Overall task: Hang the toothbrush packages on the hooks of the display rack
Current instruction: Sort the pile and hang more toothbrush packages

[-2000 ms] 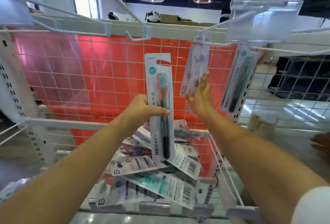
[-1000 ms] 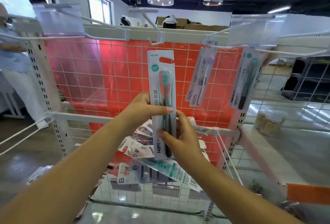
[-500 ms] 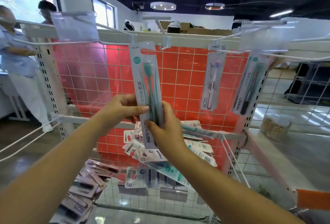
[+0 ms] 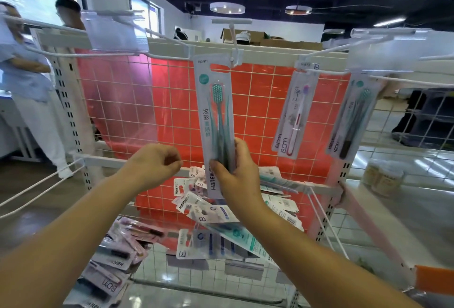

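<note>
My right hand (image 4: 235, 172) grips the lower half of a green toothbrush package (image 4: 213, 111), holding it upright with its top slot at the tip of the middle hook (image 4: 233, 59). Whether the slot is over the hook tip I cannot tell. Beside the package to the left, my left hand (image 4: 152, 165) hangs loosely curled and holds nothing. A pink toothbrush package (image 4: 294, 113) hangs on the hook to the right, and a dark green one (image 4: 348, 121) on the far right hook. The left hook (image 4: 81, 54) is bare.
The display rack (image 4: 258, 49) has a white wire grid over a red backing. Loose toothbrush packages (image 4: 208, 211) lie piled on the lower shelf, more (image 4: 115, 266) at the lower left. Two people stand at the left (image 4: 32, 86). Jars (image 4: 383, 177) sit at the right.
My left hand let go of the green package and drew back to the left. My right hand alone lifted the package up to the middle hook.
</note>
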A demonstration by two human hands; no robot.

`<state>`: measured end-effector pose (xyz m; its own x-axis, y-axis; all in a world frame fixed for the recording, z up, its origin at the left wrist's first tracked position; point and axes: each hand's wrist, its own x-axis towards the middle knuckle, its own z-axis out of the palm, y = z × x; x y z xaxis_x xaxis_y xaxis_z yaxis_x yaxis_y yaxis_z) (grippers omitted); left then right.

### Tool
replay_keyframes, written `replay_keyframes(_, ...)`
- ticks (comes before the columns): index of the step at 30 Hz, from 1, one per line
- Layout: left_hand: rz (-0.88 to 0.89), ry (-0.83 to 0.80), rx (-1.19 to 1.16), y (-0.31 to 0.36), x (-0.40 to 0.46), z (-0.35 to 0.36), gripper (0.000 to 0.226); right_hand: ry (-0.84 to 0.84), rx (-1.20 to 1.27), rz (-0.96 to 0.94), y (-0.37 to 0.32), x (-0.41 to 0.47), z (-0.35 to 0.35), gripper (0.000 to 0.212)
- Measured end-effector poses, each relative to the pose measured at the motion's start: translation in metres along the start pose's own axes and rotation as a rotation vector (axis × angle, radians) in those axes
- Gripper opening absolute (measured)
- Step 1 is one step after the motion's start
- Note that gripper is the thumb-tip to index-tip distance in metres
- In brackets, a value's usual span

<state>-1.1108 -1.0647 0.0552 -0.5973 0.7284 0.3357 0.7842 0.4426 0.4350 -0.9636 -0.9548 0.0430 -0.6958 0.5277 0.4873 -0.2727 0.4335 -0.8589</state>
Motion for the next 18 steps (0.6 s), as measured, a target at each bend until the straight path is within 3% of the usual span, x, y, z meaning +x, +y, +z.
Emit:
replay_keyframes(12,0.044,-0.03,0.298,-0.006,0.007,0.004,0.017,0.062,0.11,0.04,0.007,0.01,-0.001,0.027)
replay_keyframes(18,0.071,-0.04,0.411,-0.005,0.013,0.009,0.021,0.108,0.018,0.037,0.027,0.033,-0.005,0.024)
